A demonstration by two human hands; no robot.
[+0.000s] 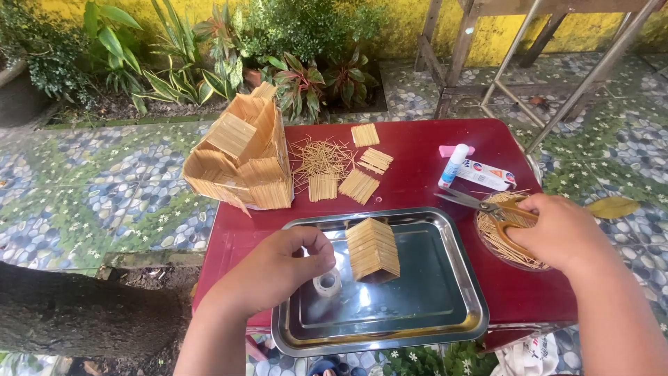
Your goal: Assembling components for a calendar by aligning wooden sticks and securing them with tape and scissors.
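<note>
A roll of clear tape [327,282] sits on the steel tray [445,306] near the tray's middle, and the left hand [278,268] is curled over it, fingertips pinching at its top edge. Just beside it on the tray stands a small stick-built roof piece [374,248]. The right hand [557,233] is closed around the orange handles of a pair of scissors [483,205], blades pointing left, above a round dish of thin sticks [511,244] at the table's right edge. The red table [417,150] carries the tray at its front edge. At the back left corner stands a larger stick house [243,157], with loose sticks [321,159] and flat stick panels [360,185] beside it. A glue tube [454,166] lies toward the back right.
</note>
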